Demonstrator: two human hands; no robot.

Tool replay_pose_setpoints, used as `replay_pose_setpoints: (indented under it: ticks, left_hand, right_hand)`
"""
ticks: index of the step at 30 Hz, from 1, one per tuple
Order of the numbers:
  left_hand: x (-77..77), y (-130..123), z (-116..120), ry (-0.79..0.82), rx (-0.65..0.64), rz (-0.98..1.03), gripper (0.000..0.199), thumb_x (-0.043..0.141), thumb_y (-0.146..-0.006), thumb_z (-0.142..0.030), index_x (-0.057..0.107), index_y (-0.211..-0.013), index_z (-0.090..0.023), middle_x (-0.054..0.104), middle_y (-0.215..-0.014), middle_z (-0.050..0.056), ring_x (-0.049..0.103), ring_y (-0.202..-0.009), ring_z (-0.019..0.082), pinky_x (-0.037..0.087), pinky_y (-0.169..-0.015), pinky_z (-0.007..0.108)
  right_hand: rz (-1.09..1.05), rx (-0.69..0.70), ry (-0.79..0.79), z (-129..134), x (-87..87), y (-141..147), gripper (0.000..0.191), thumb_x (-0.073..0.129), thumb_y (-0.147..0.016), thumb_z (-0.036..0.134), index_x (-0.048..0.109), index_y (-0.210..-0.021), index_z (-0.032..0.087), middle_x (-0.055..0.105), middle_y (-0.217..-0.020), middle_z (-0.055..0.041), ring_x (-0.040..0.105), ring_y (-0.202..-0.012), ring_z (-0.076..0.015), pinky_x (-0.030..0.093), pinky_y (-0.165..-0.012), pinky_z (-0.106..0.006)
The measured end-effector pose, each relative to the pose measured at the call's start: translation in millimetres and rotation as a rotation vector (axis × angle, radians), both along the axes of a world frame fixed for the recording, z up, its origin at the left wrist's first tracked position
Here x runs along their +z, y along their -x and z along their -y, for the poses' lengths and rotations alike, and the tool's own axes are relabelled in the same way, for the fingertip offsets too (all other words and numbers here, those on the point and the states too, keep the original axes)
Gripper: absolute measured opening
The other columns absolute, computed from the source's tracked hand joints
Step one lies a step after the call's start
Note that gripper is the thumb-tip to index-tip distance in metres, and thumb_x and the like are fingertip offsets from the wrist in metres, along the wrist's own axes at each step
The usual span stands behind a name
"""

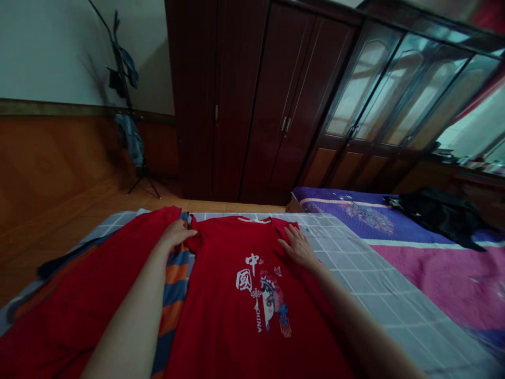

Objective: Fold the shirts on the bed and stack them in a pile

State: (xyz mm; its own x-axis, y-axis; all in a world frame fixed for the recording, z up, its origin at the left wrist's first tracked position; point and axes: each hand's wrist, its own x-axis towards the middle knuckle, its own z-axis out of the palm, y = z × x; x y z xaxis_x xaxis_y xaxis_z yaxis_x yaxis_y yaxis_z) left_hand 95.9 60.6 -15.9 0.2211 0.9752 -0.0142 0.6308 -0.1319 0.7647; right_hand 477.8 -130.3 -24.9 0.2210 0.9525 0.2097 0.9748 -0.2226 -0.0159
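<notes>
A red T-shirt [221, 310] with white characters and a colourful face print lies front side up, its collar at the far end. My left hand [175, 235] is at the shirt's left sleeve, thumb stretched out over the cloth and apart from the bent fingers. My right hand [300, 248] rests palm down on the right shoulder area, fingers spread. Neither hand visibly grips the cloth. Left of the shirt lies another red garment [106, 273], partly under my left forearm, beside an orange and blue striped one [173, 289].
A grey checked sheet [366, 284] lies under the clothes. To the right is a purple and pink bedspread [414, 263] with a black garment or bag [442, 210]. Dark wardrobes [252, 105] stand behind. At the back left is a coat stand [128, 100] with items hanging.
</notes>
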Motion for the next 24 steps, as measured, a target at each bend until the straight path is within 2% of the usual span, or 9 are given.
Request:
replay_pose_setpoints:
  ticks: [3,8,10,14,17,20,24]
  left_hand:
    - [-1.9,4,-3,-0.004,-0.025,-0.036,0.023,0.069,-0.061,-0.038,0.060,-0.061,-0.018,0.060,-0.055,0.000,0.058,-0.057,0.019,0.034,-0.049,0.025]
    - [-3.9,-2,-3,-0.030,-0.028,-0.034,0.021,0.071,-0.056,-0.034,0.057,-0.055,-0.019,0.056,-0.053,-0.001,0.055,-0.058,0.017,0.030,-0.050,0.024]
    - [-2.2,-3,0,-0.032,-0.017,-0.002,0.022,0.067,-0.059,-0.035,0.055,-0.054,-0.019,0.053,-0.051,-0.002,0.053,-0.056,0.016,0.030,-0.049,0.023]
    - [5.4,0,9,-0.028,0.041,0.108,0.023,0.052,-0.069,-0.041,0.052,-0.064,-0.019,0.054,-0.054,-0.003,0.052,-0.051,0.014,0.034,-0.048,0.022]
    - [12.8,1,13,-0.039,0.081,0.159,0.023,0.050,-0.068,-0.041,0.052,-0.069,-0.018,0.054,-0.054,-0.004,0.052,-0.049,0.014,0.037,-0.047,0.023]
    - [20.0,-10,14,-0.093,0.085,0.178,0.021,0.050,-0.067,-0.037,0.054,-0.075,-0.017,0.057,-0.059,-0.002,0.055,-0.054,0.014,0.040,-0.050,0.023]
    - [24.1,-44,23,-0.199,0.020,0.148,0.021,0.048,-0.073,-0.030,0.057,-0.086,-0.016,0.063,-0.075,0.003,0.060,-0.070,0.016,0.042,-0.062,0.024]
  right_hand:
    - [0.009,0.036,-0.020,8,-5.5,-1,0.063,0.033,-0.091,0.055,0.037,-0.141,0.017,0.032,-0.148,-0.0130,0.024,-0.138,-0.0278,0.023,-0.108,-0.046]
    - [-0.001,0.075,-0.029,16,-24.0,-2,0.065,0.032,-0.091,0.057,0.041,-0.139,0.014,0.038,-0.145,-0.0141,0.031,-0.135,-0.0275,0.026,-0.107,-0.045]
    - [0.009,0.088,-0.052,16,-27.4,-3,0.064,0.032,-0.091,0.056,0.043,-0.138,0.014,0.040,-0.143,-0.0141,0.033,-0.133,-0.0280,0.027,-0.107,-0.045]
    - [0.028,0.120,-0.087,15,-28.2,-6,0.063,0.033,-0.091,0.056,0.047,-0.135,0.014,0.045,-0.139,-0.0148,0.037,-0.130,-0.0292,0.029,-0.106,-0.044]
    - [0.015,0.128,-0.103,15,-27.9,-7,0.061,0.034,-0.090,0.055,0.048,-0.134,0.015,0.045,-0.139,-0.0144,0.038,-0.130,-0.0293,0.029,-0.106,-0.045]
    - [0.017,0.124,-0.097,15,-27.4,-6,0.062,0.034,-0.090,0.055,0.048,-0.134,0.013,0.044,-0.140,-0.0155,0.038,-0.129,-0.0299,0.029,-0.105,-0.044]
    - [0.016,0.108,-0.082,15,-25.6,-4,0.063,0.034,-0.090,0.056,0.048,-0.134,0.012,0.042,-0.141,-0.0159,0.037,-0.130,-0.0302,0.028,-0.106,-0.043]
